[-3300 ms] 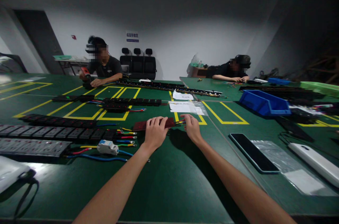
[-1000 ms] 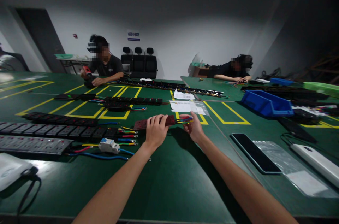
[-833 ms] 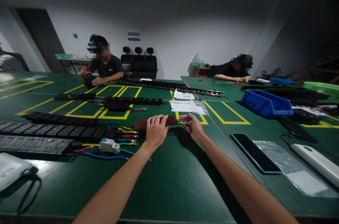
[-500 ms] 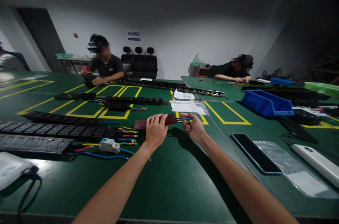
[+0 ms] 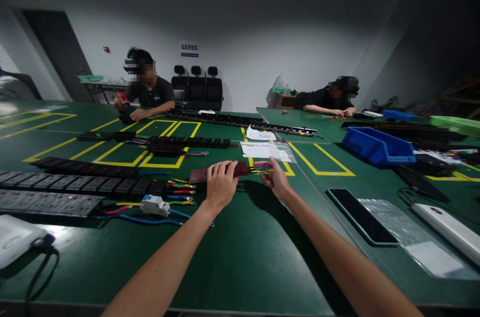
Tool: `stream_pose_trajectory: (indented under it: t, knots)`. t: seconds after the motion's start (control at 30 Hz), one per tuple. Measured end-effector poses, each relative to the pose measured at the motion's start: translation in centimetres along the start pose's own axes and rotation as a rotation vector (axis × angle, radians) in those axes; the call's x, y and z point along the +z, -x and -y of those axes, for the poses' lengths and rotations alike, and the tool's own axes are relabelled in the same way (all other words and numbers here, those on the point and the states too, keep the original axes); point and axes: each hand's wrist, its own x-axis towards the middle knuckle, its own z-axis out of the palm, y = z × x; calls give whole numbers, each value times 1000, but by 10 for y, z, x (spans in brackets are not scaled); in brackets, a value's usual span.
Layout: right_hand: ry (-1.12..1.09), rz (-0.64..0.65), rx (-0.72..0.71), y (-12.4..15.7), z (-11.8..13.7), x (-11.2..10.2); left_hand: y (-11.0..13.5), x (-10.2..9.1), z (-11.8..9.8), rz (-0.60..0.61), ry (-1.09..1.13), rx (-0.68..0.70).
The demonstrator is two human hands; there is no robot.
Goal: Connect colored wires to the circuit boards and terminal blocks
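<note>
The dark red socket strip (image 5: 198, 175) is at the centre of the frame, lying roughly crosswise, with its left end exposed and its coloured wires (image 5: 258, 170) leaving the right end. The left hand (image 5: 220, 184) is closed over the strip from above, fingers across its far side; this grip appears intended to steady the body against a pull on the wires. The right hand (image 5: 279, 182), at the wire end, has thumb and fingers closed on the wires, presumably to keep the bundle together and in line with the strip. Whether the strip bears fully on the green table (image 5: 240, 257) cannot be determined. Clearance is tightest at the left, where the ring-terminal leads (image 5: 185, 192) of neighbouring units end just beside the strip; the white module (image 5: 154, 206) sits left of the left wrist. Beyond the hands, the paper sheet (image 5: 258, 150) limits travel toward the top of the frame. At right, the phone (image 5: 362, 217) stands well apart from the right hand. The widest working room is at lower centre, between the forearms, bounded by the table's front edge along the bottom.
</note>
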Motion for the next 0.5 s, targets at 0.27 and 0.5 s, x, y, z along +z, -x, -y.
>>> stream_pose_trajectory:
  t: [0.27, 0.5]
  knots:
    - [-147, 43, 68, 3, 2, 6, 0, 0, 1, -6, -6, 7]
    - [-347, 38, 148, 8, -2, 13, 0, 0, 0, -11, -11, 3]
